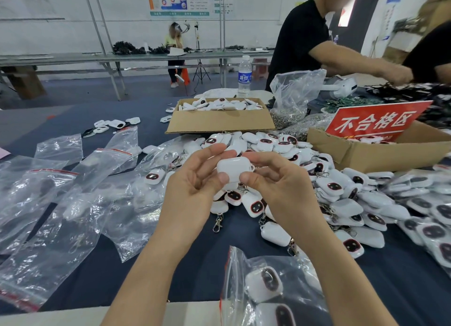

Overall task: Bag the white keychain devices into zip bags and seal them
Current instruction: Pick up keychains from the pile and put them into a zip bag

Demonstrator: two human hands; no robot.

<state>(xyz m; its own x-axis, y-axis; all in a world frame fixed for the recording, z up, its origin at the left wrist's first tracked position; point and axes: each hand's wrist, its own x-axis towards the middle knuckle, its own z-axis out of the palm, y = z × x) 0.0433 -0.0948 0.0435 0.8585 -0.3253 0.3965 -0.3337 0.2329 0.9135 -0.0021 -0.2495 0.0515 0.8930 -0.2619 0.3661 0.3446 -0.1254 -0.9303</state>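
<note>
Here the left hand (195, 181) and right hand (278, 181) together pinch one white keychain device (233, 168) above the loose pile (341, 186) — its face turned away. A zip bag (240, 277) with two devices is cut off below. Dark blue tablecloth (195, 264), workshop room; two cardboard boxes (219, 124) behind; empty bags (61, 203) left — too many to count.

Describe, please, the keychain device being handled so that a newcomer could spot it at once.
On the dark blue table lies a heap of white keychain devices. Above its near edge, the left hand and right hand pinch one device. It alone is lifted clear, showing plain white, no dark screen.
</note>
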